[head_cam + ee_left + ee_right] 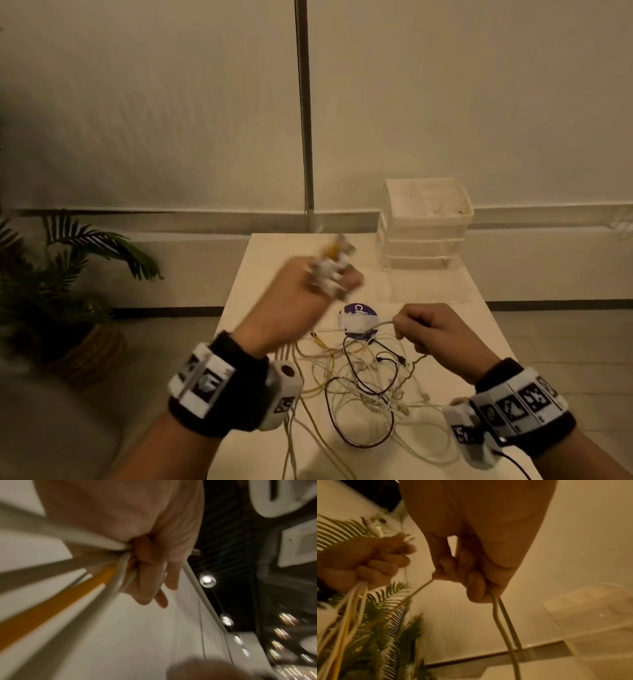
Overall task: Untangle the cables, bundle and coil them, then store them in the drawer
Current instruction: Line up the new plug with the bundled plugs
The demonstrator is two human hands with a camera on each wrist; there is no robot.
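A tangle of white, yellow and black cables [363, 387] lies on the pale table [445, 301]. My left hand [308, 291] is raised above the table's middle, blurred, and grips a bunch of white and yellow cable ends [334, 263]; in the left wrist view its fingers [149, 574] curl round those cables [109, 577]. My right hand [431, 329] grips one white cable [373, 323] that runs left over the tangle; in the right wrist view that cable [503, 628] hangs from the curled fingers [471, 577]. The white drawer unit [424, 226] stands at the table's back right.
A round purple and white tape roll [358, 320] lies on the table between my hands. A potted palm [68, 281] stands on the floor to the left. A metal pole [305, 113] rises behind the table against the white wall.
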